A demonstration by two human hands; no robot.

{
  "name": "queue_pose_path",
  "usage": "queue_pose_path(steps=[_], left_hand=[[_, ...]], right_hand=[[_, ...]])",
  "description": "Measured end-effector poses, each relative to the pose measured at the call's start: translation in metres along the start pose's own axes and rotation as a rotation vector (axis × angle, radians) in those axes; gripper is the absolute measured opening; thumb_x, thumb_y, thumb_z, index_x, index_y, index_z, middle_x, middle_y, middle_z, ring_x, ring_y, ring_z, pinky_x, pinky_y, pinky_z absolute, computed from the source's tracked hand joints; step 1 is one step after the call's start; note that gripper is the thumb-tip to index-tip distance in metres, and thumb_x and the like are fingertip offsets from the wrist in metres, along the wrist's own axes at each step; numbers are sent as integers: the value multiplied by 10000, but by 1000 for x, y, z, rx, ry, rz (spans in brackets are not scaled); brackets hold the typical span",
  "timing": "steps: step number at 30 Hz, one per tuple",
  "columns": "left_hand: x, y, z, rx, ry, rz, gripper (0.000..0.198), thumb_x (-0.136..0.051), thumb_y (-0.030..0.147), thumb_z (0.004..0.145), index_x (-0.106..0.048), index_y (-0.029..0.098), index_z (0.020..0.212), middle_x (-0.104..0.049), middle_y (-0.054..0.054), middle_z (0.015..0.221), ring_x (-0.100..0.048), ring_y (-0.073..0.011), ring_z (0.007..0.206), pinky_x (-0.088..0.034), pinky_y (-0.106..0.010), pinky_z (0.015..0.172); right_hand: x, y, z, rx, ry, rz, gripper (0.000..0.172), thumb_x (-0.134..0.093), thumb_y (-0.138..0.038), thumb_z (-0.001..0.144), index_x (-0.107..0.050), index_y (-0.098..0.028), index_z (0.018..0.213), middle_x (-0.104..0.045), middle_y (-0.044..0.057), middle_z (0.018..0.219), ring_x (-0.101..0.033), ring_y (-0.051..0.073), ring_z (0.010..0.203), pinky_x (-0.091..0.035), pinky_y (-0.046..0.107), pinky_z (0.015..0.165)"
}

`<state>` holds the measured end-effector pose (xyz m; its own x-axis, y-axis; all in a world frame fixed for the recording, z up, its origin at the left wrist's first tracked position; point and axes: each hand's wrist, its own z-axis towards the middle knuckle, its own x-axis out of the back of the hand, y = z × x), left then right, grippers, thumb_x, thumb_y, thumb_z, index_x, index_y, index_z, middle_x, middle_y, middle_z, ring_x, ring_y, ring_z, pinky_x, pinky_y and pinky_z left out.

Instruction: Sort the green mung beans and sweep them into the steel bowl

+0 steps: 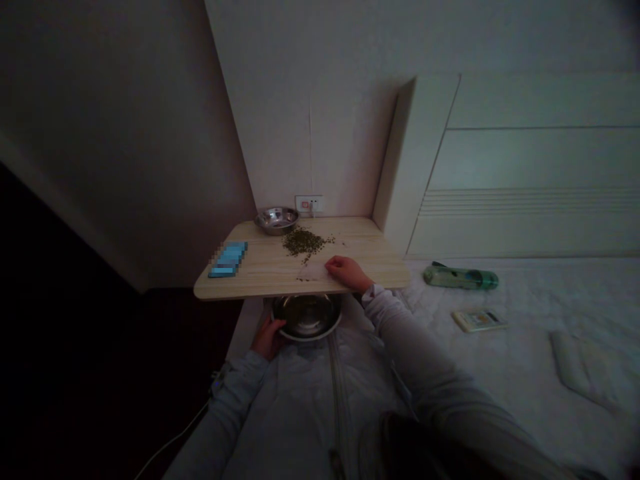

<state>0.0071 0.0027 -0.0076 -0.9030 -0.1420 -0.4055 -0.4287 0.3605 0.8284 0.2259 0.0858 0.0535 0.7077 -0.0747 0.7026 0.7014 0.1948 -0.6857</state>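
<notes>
While the left hand (269, 339) grips the rim of the lower bowl (311, 331), the right hand (347, 273) is over the table (267, 270) near its front edge, fingers bunched narrow. The lower bowl sits partly beneath that edge, seemingly to catch whatever drops off. The green grains (303, 241) lie mid-table, beside 1 upper bowl (277, 229), perhaps spread so pieces show separately. The tabletop hides the lower bowl's far rim; dimness obscures its contents. Whether the right fingertips pinch anything, I cannot tell.

No readable text, brand or number, blue screen (230, 259) on the counter (367, 237) pixelated into blocks, markings on the pale flat object (479, 320) on the bed (465, 373) too small to read
</notes>
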Motion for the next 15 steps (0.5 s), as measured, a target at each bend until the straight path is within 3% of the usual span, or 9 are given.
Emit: queue_pose_path(steps=[15], left_hand=[[0,1,-2,-7,0,9,328,-543,105,544,-545,207,855,-599,5,723,-563,-147,633,-452,-243,462]], right_hand=[[-3,5,1,63,-46,67,224,-450,-315,693,-603,-174,775,-616,3,727,-520,94,655,-372,206,646]])
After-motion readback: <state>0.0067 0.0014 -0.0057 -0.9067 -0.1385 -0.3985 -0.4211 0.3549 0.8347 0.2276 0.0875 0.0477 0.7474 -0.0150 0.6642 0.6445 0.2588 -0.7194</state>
